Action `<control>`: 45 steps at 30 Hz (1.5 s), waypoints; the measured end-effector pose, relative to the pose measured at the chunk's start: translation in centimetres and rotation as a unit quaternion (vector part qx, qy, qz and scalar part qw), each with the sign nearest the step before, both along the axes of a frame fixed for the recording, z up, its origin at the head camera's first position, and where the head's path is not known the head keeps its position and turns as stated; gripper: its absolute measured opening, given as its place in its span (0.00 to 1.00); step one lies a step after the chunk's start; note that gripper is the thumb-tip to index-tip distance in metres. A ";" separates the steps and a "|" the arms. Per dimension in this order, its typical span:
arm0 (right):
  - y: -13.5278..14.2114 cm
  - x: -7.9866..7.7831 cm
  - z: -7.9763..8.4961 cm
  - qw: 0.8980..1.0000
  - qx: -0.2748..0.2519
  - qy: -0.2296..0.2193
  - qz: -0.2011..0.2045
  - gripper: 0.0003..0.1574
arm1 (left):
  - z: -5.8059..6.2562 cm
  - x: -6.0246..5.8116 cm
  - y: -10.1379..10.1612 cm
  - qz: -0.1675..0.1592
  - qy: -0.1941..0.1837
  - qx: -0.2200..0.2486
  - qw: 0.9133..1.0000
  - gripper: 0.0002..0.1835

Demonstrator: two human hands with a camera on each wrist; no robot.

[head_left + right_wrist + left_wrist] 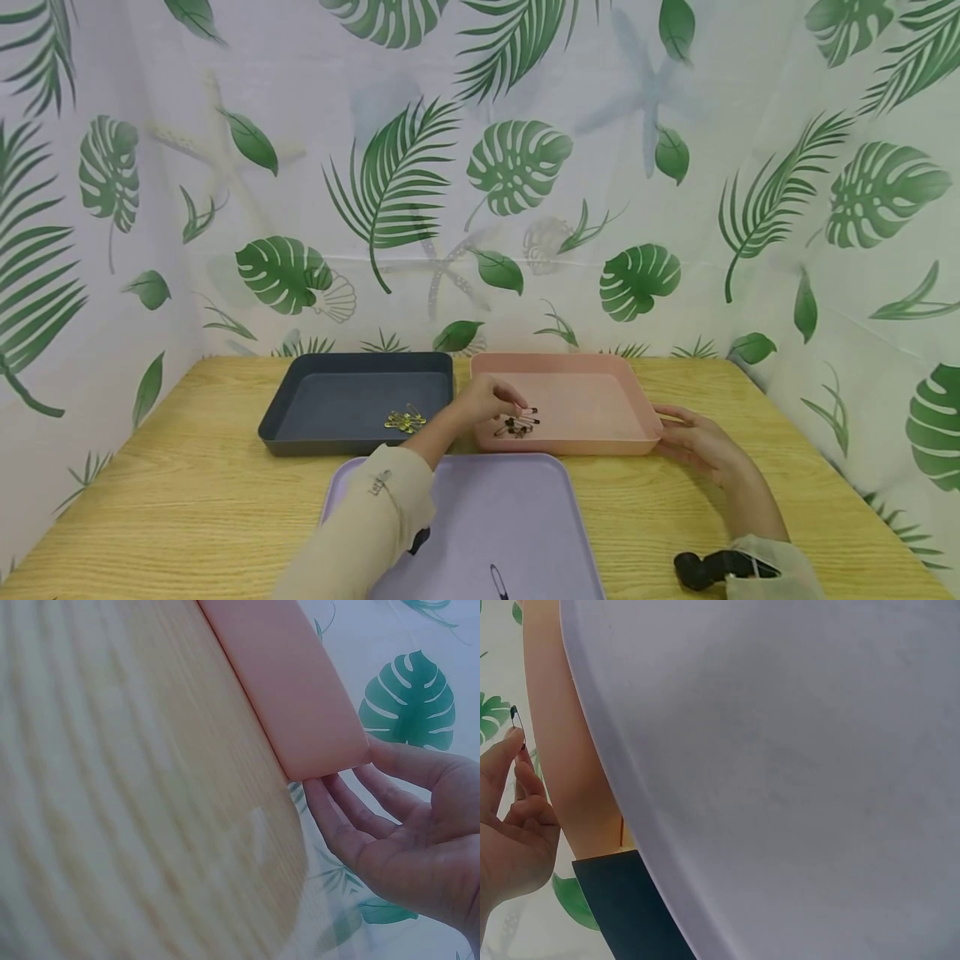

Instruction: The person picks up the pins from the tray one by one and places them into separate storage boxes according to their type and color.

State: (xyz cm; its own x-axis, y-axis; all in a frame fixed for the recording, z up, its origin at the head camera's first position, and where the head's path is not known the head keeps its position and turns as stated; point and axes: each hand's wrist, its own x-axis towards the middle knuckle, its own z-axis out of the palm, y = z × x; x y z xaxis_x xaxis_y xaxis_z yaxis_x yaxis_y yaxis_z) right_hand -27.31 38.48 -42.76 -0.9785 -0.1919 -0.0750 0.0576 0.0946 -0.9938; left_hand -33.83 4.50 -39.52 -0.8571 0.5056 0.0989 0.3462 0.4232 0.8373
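Note:
My left hand [486,402] reaches across the lilac tray [517,500] and hovers over the left part of the pink tray [592,408]. Its thumb and finger pinch a dark safety pin [517,726], clearest in the left wrist view. Just below lies a small pile of dark safety pins [516,428]. My right hand [701,446] holds the pink tray's right side, its digits against the rim and the lower edge of the wall in the right wrist view. One dark safety pin [498,581] lies near the front of the lilac tray.
To the left of the pink tray stands a dark blue tray [352,360] with several gold safety pins [406,419] in its right front corner. All three trays rest on a wooden table [180,492]. A leaf-print cloth [525,275] hangs behind and at both sides.

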 end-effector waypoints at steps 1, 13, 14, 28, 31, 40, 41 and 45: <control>0.0 0.0 0.0 1.000 0.000 0.000 0.000 0.35 | 0.0 -0.1 0.0 0.002 0.001 0.001 1.000 0.05; 0.0 0.0 0.0 1.000 -0.002 -0.004 -0.005 0.37 | -0.3 -0.7 0.4 0.026 0.005 -0.019 0.999 0.04; 0.0 0.0 0.0 1.000 -0.003 -0.005 -0.006 0.37 | -0.3 -0.8 0.4 0.027 0.005 -0.020 0.999 0.04; -0.1 0.1 0.1 1.000 -0.004 -0.005 -0.006 0.36 | -0.4 -0.6 0.2 0.018 -0.007 -0.002 1.000 0.04; -0.1 0.1 0.1 1.000 0.003 -0.005 -0.007 0.36 | -0.5 -0.5 0.1 0.009 -0.008 -0.002 1.000 0.04; -0.1 0.0 0.0 1.000 0.013 -0.004 -0.010 0.36 | -0.5 0.3 -0.8 -0.054 0.026 0.004 0.998 0.04; -0.1 0.0 0.0 1.000 0.012 -0.005 -0.010 0.36 | -0.5 0.5 -1.0 -0.062 0.027 0.004 0.998 0.04; 0.0 0.0 0.0 1.000 0.002 -0.006 -0.010 0.37 | 0.1 1.4 -1.6 -0.088 0.025 -0.013 0.996 0.04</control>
